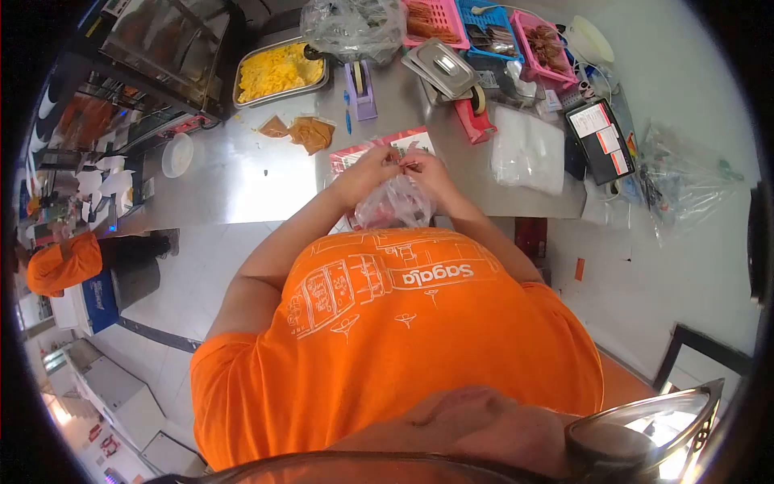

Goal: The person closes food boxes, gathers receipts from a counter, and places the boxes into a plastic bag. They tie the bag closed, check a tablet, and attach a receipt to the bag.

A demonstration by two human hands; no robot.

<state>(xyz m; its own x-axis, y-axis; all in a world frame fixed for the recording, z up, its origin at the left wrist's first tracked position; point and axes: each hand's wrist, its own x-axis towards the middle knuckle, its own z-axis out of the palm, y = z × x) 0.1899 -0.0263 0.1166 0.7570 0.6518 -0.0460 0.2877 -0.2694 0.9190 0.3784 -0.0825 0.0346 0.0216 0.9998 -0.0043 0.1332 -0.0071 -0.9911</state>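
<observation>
At the front of the metal counter, my left hand [367, 174] and my right hand [430, 174] meet with their fingers pinched together on the gathered top of a clear plastic bag [393, 203]. The bag hangs below my hands, close to my shirt, and something reddish shows through it. Exactly how the fingers grip the bag's neck is too small to make out. Under and behind my hands lies a red and white printed sheet or packet [415, 140], partly covered by them.
A purple tape dispenser [361, 93] and a red tape dispenser [476, 121] stand beyond my hands. Brown sauce bags [310, 135] and a tray of yellow food [280, 73] are leftward. Clear bags [528, 152] lie rightward. Another person [64, 264] stands far left.
</observation>
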